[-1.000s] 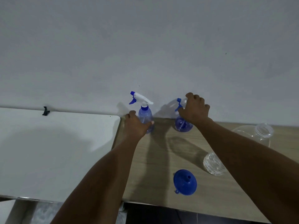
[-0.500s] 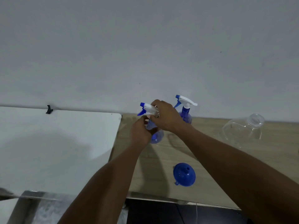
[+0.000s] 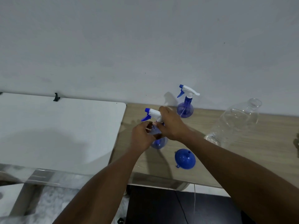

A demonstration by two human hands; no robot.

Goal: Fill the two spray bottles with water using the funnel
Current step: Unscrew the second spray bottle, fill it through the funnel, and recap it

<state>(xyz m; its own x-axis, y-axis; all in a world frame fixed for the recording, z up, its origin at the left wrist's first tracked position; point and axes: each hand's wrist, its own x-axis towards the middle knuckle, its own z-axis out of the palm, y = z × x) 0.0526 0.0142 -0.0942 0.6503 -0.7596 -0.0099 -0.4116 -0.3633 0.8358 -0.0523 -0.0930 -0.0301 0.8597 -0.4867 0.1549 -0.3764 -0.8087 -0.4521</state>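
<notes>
Right hand (image 3: pixel 172 126) has joined left hand (image 3: pixel 141 138) on the near spray bottle (image 3: pixel 159 143); fingers of both clamp it, probably for unscrewing

Dim, bluish light; soft shadows, wide-angle bending.

Head-worn view, facing down, near table (image 3: pixel 275 143)

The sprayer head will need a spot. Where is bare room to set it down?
The white table, left of the left hand, is bare except a black clip at its back. The wooden table shows bare wood right of the clear bottle. Crowded: between held spray bottle, funnel and far spray bottle.
</notes>
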